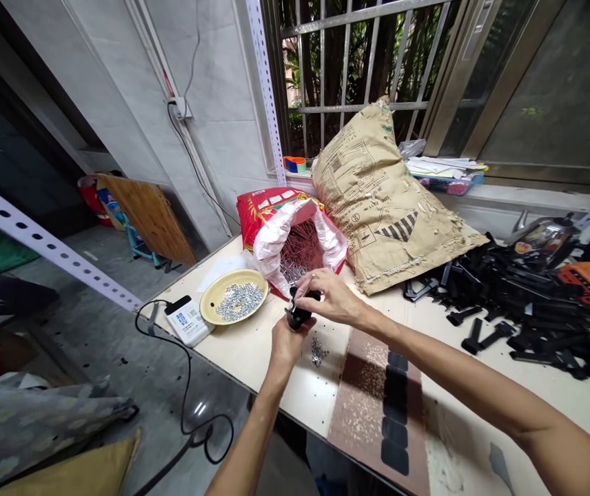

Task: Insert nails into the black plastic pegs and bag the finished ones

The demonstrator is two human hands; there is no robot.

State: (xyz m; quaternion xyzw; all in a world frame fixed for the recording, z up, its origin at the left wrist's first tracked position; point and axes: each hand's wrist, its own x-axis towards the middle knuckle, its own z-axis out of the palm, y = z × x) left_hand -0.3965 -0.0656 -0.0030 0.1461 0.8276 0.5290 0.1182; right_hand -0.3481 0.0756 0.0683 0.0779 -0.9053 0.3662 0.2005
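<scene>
In the head view my left hand (287,346) is closed around a small black plastic part (301,314) above the table's front area. My right hand (330,295) is over the top of that part, its fingers pinched together; anything between them is too small to make out. Just beyond my hands, a red bag (258,212) with a rolled-down white rim holds thin reddish rods and silvery pieces. To the left sits a yellow dish (208,303) of small silvery metal pieces. A little pile of similar pieces (318,351) lies on the table below my hands.
A large brown paper sack (378,186) leans by the window. Many black plastic parts (527,317) are heaped at the right near a kettle (546,238). A white box (189,322) with a cable is at the left edge. Black pads (395,398) line a brown board (349,413).
</scene>
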